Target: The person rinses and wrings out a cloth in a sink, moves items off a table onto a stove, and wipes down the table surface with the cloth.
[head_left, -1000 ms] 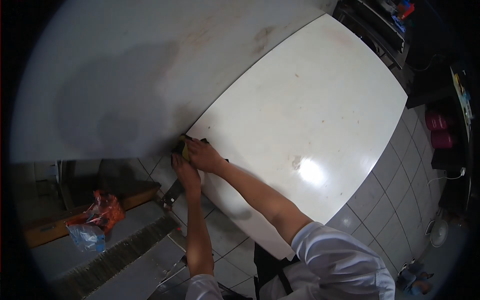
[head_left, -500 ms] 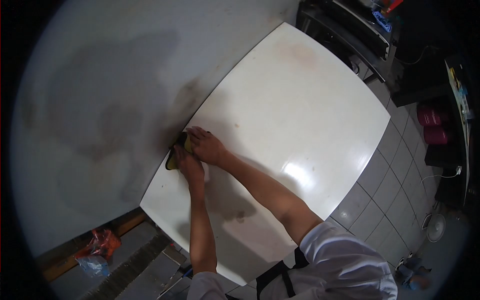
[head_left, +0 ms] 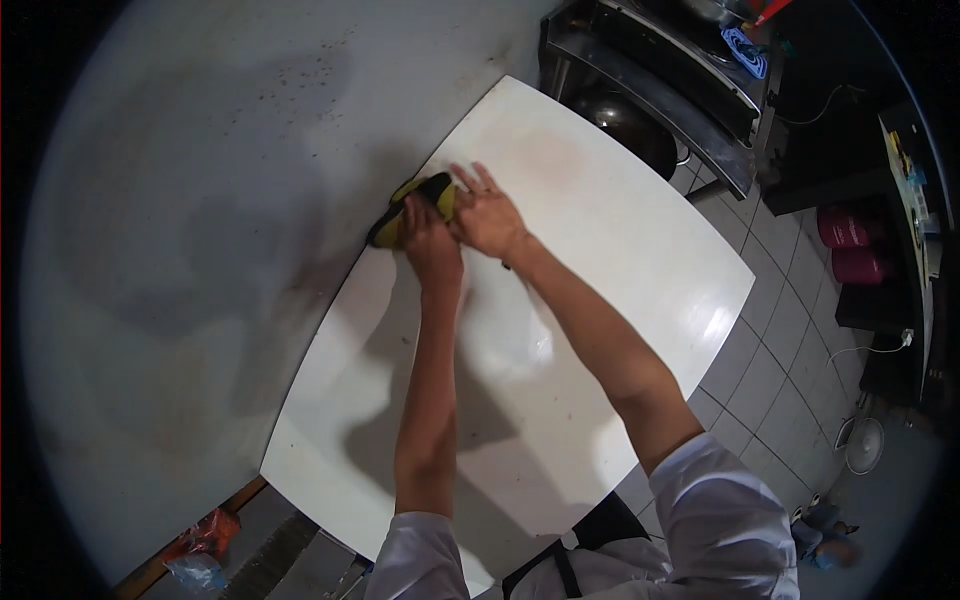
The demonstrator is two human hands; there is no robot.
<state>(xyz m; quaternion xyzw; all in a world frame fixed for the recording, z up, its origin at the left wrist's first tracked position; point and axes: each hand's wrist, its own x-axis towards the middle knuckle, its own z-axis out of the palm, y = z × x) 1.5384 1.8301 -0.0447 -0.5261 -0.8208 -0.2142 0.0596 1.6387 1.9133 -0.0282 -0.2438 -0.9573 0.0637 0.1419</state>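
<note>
Against the wall-side edge of a white tabletop [head_left: 600,230] lies a yellow-and-black cloth [head_left: 384,232], bunched up. My left hand [head_left: 432,245] grips it from above, its fingers bent over the material. Just to the right, my right hand [head_left: 488,218] rests by the cloth's right end, fingers stretched out and apart over the tabletop. Part of the cloth is hidden under both hands. Small dark specks and smudges mark the white surface.
A grey, stained wall [head_left: 180,200] borders the table on the left. A black metal stand [head_left: 660,85] with a dark wok [head_left: 625,130] beneath is at the far end. Pink containers [head_left: 855,262] stand right; plastic bags [head_left: 205,545] lie lower left.
Both hands and the cloth have moved farther along the wall-side edge, away from me. My right hand's fingers now reach past the cloth. The camera view has shifted slightly.
</note>
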